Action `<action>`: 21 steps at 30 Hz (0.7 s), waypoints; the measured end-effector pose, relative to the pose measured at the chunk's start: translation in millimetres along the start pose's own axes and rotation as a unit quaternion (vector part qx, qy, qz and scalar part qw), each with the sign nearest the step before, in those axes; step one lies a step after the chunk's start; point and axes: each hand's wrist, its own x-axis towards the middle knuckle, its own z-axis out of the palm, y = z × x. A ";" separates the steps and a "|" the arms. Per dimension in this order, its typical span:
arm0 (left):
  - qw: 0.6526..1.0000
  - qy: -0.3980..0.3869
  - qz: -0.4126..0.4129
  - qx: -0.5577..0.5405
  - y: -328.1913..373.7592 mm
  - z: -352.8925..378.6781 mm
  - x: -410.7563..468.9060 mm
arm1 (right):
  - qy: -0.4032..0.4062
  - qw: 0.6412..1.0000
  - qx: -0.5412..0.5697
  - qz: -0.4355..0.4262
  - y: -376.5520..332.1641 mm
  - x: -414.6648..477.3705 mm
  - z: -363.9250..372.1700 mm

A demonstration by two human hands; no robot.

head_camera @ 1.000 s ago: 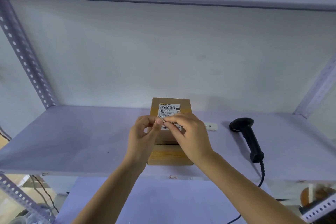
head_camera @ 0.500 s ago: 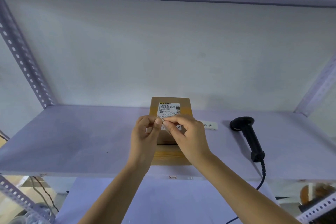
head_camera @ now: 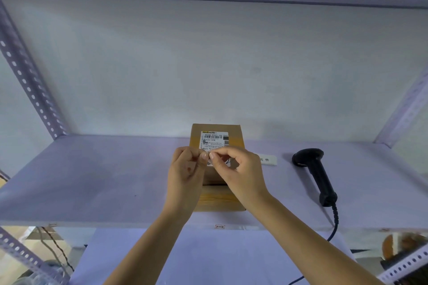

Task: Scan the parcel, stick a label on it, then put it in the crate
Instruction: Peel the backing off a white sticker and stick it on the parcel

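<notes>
A brown cardboard parcel (head_camera: 216,131) with a white printed shipping label (head_camera: 215,139) on top lies on the shelf (head_camera: 92,176). Both hands hover just above its middle. My left hand (head_camera: 186,173) and my right hand (head_camera: 240,173) meet fingertip to fingertip, pinching a very small pale sticker (head_camera: 207,155) between thumbs and forefingers. The sticker is mostly hidden by the fingers. A black barcode scanner (head_camera: 315,173) lies on the shelf to the right, its cable hanging over the front edge.
A strip of white labels (head_camera: 267,159) lies on the shelf right of the parcel. Perforated metal uprights (head_camera: 30,81) frame the shelf on both sides, and another shelf board runs overhead. A lower surface (head_camera: 208,257) lies below the front edge. No crate is visible.
The hands stay pinched together over the parcel, with only slight finger shifts. The view has tilted a little.
</notes>
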 end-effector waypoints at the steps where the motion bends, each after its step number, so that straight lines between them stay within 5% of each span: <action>1: 1.000 -0.001 0.002 0.003 0.4 0.0 0.1 | -0.003 1.000 0.015 0.015 -0.9 -0.1 -0.4; 8: 1.000 0.004 -0.010 0.001 -0.7 1.4 0.7 | -0.020 0.994 0.074 0.082 -2.8 0.3 -1.7; 21: 1.000 0.022 -0.014 0.012 -0.9 4.0 -1.6 | -0.046 0.998 0.021 0.024 2.0 -1.2 -7.7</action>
